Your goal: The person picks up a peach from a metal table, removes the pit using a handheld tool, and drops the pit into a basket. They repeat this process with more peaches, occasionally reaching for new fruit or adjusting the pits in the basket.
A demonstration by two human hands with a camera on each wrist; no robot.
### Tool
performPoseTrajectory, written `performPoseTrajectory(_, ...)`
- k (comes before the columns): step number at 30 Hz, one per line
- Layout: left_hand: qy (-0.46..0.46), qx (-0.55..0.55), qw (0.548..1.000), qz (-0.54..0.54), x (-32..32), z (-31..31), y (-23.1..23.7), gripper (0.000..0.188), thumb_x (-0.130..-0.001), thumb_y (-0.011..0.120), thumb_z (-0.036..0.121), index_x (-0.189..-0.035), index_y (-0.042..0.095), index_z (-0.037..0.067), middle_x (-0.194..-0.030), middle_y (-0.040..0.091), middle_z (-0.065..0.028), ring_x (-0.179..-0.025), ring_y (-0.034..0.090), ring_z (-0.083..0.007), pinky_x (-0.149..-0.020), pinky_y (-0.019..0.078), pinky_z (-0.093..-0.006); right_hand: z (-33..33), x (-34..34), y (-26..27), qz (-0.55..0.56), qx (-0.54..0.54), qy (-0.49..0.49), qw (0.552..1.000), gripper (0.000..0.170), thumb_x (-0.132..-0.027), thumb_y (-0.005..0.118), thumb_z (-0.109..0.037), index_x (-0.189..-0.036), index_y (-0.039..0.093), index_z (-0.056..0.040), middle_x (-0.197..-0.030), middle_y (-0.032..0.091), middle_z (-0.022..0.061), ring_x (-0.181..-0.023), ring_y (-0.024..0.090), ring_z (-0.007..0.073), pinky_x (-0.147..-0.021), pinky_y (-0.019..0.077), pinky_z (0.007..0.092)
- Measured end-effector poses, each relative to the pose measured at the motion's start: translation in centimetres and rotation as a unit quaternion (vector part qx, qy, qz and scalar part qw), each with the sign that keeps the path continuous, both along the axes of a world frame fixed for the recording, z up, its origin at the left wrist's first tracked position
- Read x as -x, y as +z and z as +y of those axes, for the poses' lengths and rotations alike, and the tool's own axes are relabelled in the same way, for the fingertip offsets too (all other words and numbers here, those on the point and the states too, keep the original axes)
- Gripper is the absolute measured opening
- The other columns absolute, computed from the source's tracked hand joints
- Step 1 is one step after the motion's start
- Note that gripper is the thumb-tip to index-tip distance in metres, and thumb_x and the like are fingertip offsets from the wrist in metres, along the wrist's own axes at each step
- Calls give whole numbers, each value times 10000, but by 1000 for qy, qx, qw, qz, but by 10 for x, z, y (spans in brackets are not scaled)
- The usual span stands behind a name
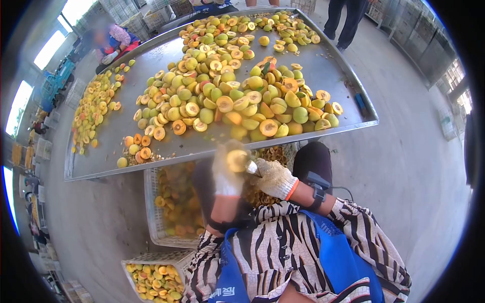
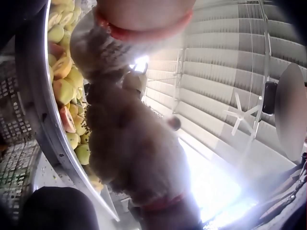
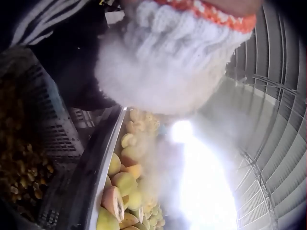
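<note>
Over concrete floor (image 1: 414, 166), facing a wide metal table (image 1: 328, 63) with a raised rim, under a pale ribbed ceiling (image 2: 216, 67) with a fan (image 2: 237, 114). Sharing the hall with a person (image 1: 121, 40) at the table's left side and someone in dark trousers (image 1: 346, 20) beyond the far right corner. Wearing a striped shirt (image 1: 268, 237) and a blue apron (image 1: 323, 237). Having a crate (image 1: 151, 217) of fruit just below the table's near edge, left of the knees, a lower crate (image 1: 186, 262) of cut fruit nearer the body, and, in the right wrist view, another crate (image 3: 55, 110) beside brown pieces (image 3: 21, 163). Looking across a large heap (image 1: 202, 96) of yellow, green and orange fruit, much of it halved, and a smaller heap (image 1: 98, 101) along the table's left edge. Wearing pale knit gloves on both hands, bringing them together just in front of the near edge. Grasping a fruit piece (image 1: 236, 160) in the blurred left hand (image 1: 226, 175). Curling the right hand (image 1: 275, 179) round a tool (image 1: 252, 167), bringing its metal end to the fruit piece's right side, touching or just beside, hard to say which.
</note>
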State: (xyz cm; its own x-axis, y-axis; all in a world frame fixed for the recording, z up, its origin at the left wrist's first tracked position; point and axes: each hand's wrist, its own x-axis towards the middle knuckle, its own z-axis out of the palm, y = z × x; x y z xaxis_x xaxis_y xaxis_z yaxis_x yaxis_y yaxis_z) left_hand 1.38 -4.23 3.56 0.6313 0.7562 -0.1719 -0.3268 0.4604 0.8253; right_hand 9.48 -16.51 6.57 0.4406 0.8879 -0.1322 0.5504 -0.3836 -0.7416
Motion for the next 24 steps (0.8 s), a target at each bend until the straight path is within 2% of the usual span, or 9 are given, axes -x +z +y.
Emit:
performPoseTrajectory(2, -13, -17, 1000, -10, 0, 1, -13, 362, -1021, 451, 358, -1072, 602, 33, -971, 651, -114, -856, 633, -261, -811, 538, -404, 1, 2, -2, 17, 1, 0, 1000, 489, -857, 656, -343, -1248, 537, -74, -956, 667, 233, -890, 645, 419, -761, 520, 482)
performPoseTrajectory(6, 15, -79, 997, -13, -4, -2, -24, 140, -945, 570, 83, -1052, 616, 5, -957, 633, -92, -849, 633, -160, -773, 523, -271, 0, 5, -1, 33, -14, -25, 999, 512, -862, 646, -308, -1297, 502, -81, -955, 665, 235, -893, 642, 420, -761, 520, 488)
performPoseTrajectory(9, 5, -92, 996, -9, -4, -10, -11, 106, -908, 606, 62, -1000, 629, 12, -932, 630, -85, -837, 632, -168, -775, 518, -275, -2, 6, -8, 39, -15, -27, 999, 505, -865, 637, -287, -1304, 494, -81, -947, 667, 233, -893, 642, 420, -763, 521, 492)
performPoseTrajectory(13, 29, -113, 993, -4, -5, -13, -13, 130, -943, 582, 127, -947, 638, 10, -870, 637, -74, -801, 628, -168, -724, 511, -262, -2, 7, -4, 53, 20, -16, 998, 484, -861, 627, -256, -1292, 496, -79, -956, 666, 235, -896, 641, 422, -765, 523, 496)
performPoseTrajectory(15, 37, -74, 996, -12, -6, -12, -9, 202, -969, 556, 179, -932, 644, 2, -844, 646, -74, -775, 623, -158, -681, 501, -251, -2, 9, -7, 49, 25, -19, 998, 474, -857, 624, -242, -1284, 497, -79, -958, 667, 234, -896, 642, 423, -764, 524, 496)
performPoseTrajectory(17, 38, 31, 998, -25, -7, -12, -1, 284, -993, 525, 235, -923, 652, -9, -823, 655, -77, -747, 616, -148, -637, 487, -239, -2, 10, -14, 46, 33, -29, 998, 462, -854, 623, -229, -1273, 499, -81, -957, 668, 230, -895, 643, 423, -763, 526, 495)
performPoseTrajectory(20, 68, -3, 998, 20, -9, -10, -6, 431, -1017, 473, 374, -934, 628, -19, -792, 652, -124, -691, 626, -219, -639, 540, -329, 3, 10, -25, 42, 56, -15, 997, 449, -853, 625, -226, -1263, 502, -89, -950, 671, 220, -883, 644, 425, -754, 527, 495)
performPoseTrajectory(23, 67, -22, 997, 28, -8, -6, -9, 437, -1012, 483, 381, -930, 627, -24, -772, 654, -125, -645, 626, -217, -592, 536, -316, 1, 15, -29, 29, -11, -4, 1000, 441, -852, 627, -226, -1255, 505, -94, -952, 671, 215, -881, 642, 426, -751, 526, 494)
performPoseTrajectory(24, 67, -14, 997, 36, -8, -5, -9, 434, -1012, 486, 377, -926, 628, -25, -767, 654, -125, -637, 627, -215, -584, 534, -311, 1, 16, -31, 26, -18, -2, 1000, 358, -861, 605, -218, -1187, 544, -83, -947, 672, 217, -867, 645, 422, -742, 524, 495)
